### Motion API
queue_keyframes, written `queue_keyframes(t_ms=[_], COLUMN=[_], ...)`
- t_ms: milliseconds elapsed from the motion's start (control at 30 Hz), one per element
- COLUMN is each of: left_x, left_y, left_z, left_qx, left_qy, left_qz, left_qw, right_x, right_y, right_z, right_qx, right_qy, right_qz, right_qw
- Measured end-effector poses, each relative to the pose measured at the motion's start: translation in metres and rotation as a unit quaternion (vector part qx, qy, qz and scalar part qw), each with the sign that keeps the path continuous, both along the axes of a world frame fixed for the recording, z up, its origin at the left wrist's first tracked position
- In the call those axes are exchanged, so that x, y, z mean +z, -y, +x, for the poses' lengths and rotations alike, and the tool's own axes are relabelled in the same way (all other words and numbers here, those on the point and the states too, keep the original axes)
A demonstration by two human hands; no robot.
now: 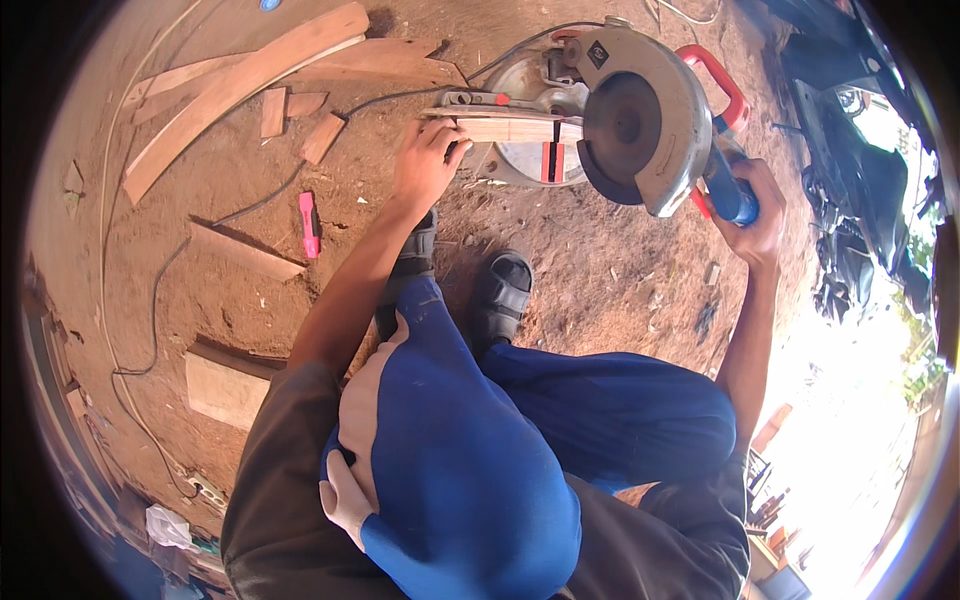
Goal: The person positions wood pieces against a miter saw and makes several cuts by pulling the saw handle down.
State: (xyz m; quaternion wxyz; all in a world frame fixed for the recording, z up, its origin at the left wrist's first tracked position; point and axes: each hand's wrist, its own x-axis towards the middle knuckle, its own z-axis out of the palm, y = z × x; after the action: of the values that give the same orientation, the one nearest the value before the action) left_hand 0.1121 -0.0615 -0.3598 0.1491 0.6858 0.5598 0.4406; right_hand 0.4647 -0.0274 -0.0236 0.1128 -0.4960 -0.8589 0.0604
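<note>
Left: curved boards (250, 85) on the dirt floor (400, 270), small wood offcut (320, 138) near the black power cord (285, 180), pink hand tool (308, 225) (type unclear) below that. Cord runs up behind the saw; worth keeping it out of the cut zone. Left hand (430, 155): fingers curled on the left end of the wood strip (505, 130), thumb on the near side. Strip lies across the miter saw base (515, 170) along the metal fence (495, 112), right end reaching the blade area. Looks like the only hold on it, no clamp seen, so press it firmly back and down, don't let it creep. Fingers sit left of the red-edged slot insert (552, 165); keep them there, never closer. Dark line across the strip above the slot: can't tell if cut or shadow. Sandal (505, 290) is just below the base; I'd keep feet clear of falling offcuts. Saw head (650, 110) hangs to the right of the slot in this view; blade spin can't be judged. Far right, right hand (757, 210): fingers wrapped round the blue handle (735, 190), trigger hidden. Best practice: full speed first, slow even push, blade stopped before lifting.
</note>
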Motion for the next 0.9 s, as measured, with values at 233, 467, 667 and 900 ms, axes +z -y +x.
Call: queue_keyframes(t_ms=[233, 467, 667, 900], left_x=[-0.003, -0.003, -0.001, 0.002], left_y=[-0.004, -0.003, -0.004, -0.003], left_z=[0.001, 0.001, 0.001, 0.000], left_qx=[-0.001, -0.002, -0.005, -0.007], left_qy=[0.006, 0.010, 0.013, 0.014], left_qz=[0.025, 0.026, 0.029, 0.024], left_qw=[1.000, 1.000, 0.999, 1.000], right_x=[0.000, 0.001, -0.004, -0.001], right_y=[-0.001, 0.001, -0.001, 0.000], right_z=[-0.002, -0.008, 0.001, -0.005], right_qx=[-0.017, -0.040, -0.047, -0.062], right_qy=[-0.035, -0.033, -0.029, -0.029], right_qz=[-0.018, 0.000, 0.016, 0.017], right_qw=[0.999, 0.999, 0.998, 0.998])
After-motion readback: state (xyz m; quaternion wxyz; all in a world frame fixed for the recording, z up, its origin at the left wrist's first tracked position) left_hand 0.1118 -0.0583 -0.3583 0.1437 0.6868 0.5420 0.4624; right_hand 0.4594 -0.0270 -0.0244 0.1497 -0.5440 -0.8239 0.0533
